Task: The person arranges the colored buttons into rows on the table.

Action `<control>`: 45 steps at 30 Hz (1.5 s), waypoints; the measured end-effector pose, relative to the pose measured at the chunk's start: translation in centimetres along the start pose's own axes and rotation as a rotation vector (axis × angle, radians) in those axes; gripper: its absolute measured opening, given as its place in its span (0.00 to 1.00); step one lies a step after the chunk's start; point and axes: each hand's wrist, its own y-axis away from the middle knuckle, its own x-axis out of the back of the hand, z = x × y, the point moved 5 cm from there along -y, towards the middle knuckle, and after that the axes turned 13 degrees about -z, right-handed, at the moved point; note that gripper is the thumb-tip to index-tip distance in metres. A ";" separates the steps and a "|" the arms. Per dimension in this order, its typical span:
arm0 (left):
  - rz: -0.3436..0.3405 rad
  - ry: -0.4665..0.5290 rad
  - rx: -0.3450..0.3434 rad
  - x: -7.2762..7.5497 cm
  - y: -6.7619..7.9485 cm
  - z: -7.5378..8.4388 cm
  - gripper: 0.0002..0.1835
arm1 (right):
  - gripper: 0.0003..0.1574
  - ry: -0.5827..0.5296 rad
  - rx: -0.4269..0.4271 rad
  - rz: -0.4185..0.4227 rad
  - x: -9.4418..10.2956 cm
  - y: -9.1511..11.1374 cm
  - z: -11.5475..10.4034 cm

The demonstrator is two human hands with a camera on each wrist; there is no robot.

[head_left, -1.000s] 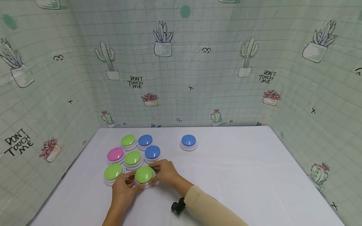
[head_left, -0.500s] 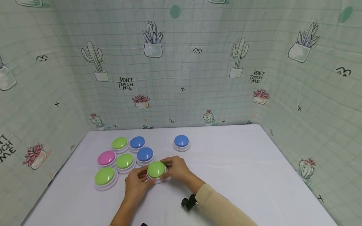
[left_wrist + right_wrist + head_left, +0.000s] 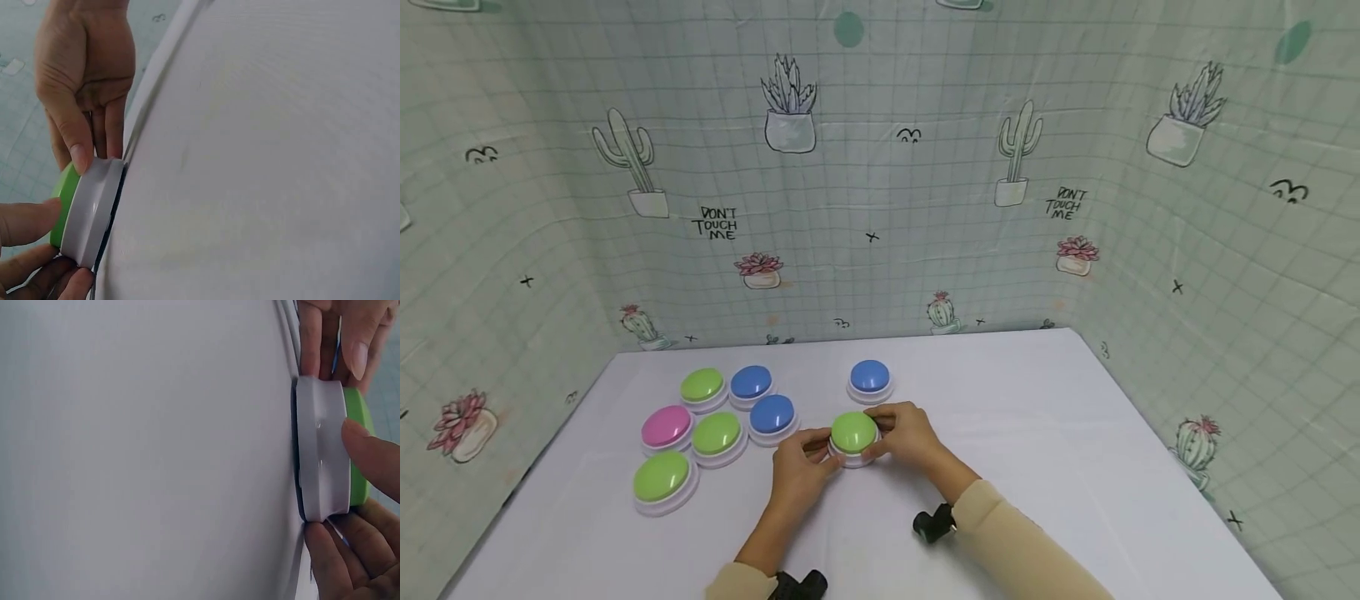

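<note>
A green push button [image 3: 853, 432] with a domed cap and a white round base is held between my two hands, close over the white table. My left hand [image 3: 797, 475] grips its left side and my right hand [image 3: 912, 433] its right side, thumbs toward me. In the left wrist view the white base [image 3: 90, 209] shows edge-on, low over the cloth. From the right wrist, my right thumb [image 3: 369, 447] lies across the button's side. A lone blue button [image 3: 870, 377] stands just behind the held one.
To the left sit a pink button [image 3: 667, 427], blue buttons [image 3: 772, 414] and several green buttons [image 3: 716, 434] in a loose group. White cloth covers the table [image 3: 1037, 417]. A cactus-print curtain [image 3: 865, 183] rises behind and at both sides.
Both hands have carried the green button rightward, out of the group on the left to a spot in front of the lone blue button. The view has swung slightly right.
</note>
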 end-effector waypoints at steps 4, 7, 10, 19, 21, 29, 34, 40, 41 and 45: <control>-0.037 0.038 0.001 -1.4 -0.7 0.2 0.23 | 0.41 -0.024 -0.024 0.038 1.4 0.4 1.0; -0.075 0.060 -0.012 -2.5 -1.4 0.5 0.24 | 0.41 -0.037 -0.036 0.071 2.5 0.7 1.6; -0.119 0.088 -0.010 -3.6 -2.1 0.9 0.26 | 0.41 -0.031 -0.053 0.107 3.6 0.9 2.1; -0.200 0.139 0.027 -6.7 -4.3 1.7 0.32 | 0.42 -0.032 -0.105 0.182 6.3 1.1 3.6; -0.216 0.159 0.023 -7.3 -4.8 1.8 0.33 | 0.42 -0.026 -0.106 0.199 6.8 1.1 3.9; -0.256 0.226 -0.006 -9.1 -6.6 2.4 0.36 | 0.43 -0.031 -0.115 0.241 8.6 0.8 4.5; -0.258 0.277 -0.004 -10.0 -7.6 2.6 0.38 | 0.42 -0.020 -0.115 0.269 9.3 0.4 4.8; -0.241 0.267 0.019 -11.2 -8.6 2.4 0.40 | 0.42 -0.004 -0.136 0.293 9.7 -0.1 5.2; -0.237 0.263 0.016 -11.3 -8.8 2.5 0.41 | 0.42 -0.008 -0.138 0.297 9.8 -0.1 5.2; -0.230 0.245 0.006 -11.9 -9.4 2.7 0.42 | 0.42 -0.012 -0.134 0.302 10.4 -0.6 5.2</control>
